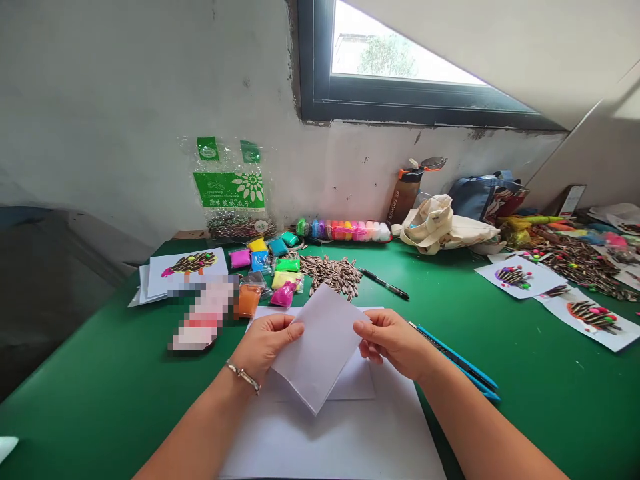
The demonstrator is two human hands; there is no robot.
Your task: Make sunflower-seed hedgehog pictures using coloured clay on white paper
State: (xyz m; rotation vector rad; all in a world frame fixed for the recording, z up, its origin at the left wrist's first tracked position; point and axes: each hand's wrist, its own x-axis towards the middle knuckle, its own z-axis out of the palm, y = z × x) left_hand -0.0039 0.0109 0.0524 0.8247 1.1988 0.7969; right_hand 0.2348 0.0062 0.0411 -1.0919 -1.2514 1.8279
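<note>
Between my two hands is a folded sheet of white paper [323, 350], tilted so that one corner points down toward me. My left hand [273, 340] pinches its left edge, thumb on top; a silver bracelet [243, 375] circles that wrist. On the opposite side my right hand [387, 340] grips the right corner between thumb and fingers. Beneath the folded piece, larger white sheets [370, 440] lie on the green table [115, 387]. Part of the lower sheets is hidden by my hands and the held paper.
Colourful clay packets [249, 300] and a sunflower seed pile [333, 272] lie beyond my hands, beside a black pen [385, 285]. Blue-handled scissors or a cutter [457, 363] rests at right. Seed-decorated pictures [593, 317], a bottle [406, 193] and a cloth bag [440, 225] stand farther off.
</note>
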